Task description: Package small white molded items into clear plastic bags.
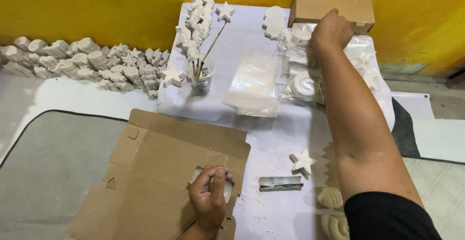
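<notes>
The left hand (pixel 209 202) rests on a flat piece of brown cardboard (pixel 160 172), and its fingers (pixel 216 176) curl snugly around a small white plaster piece (pixel 226 190), so it cannot slip or drop. The cardboard lies under the fingers, likely to catch the white dust. The right hand (pixel 331 28) reaches far out, away from the body, to a pile of clear bags with white shapes inside (pixel 305 77). Its fingers point down into the bags beside a brown box (pixel 334 8), and I cannot tell if they hold anything. A white star (pixel 302 161) and a small grey sanding strip (pixel 281 183) lie between the two hands, close for grabbing. A cup of brushes (pixel 201 77) stands far past the left fingers. Rows of white shapes (pixel 87 60) line the yellow wall, kept out of the way.
</notes>
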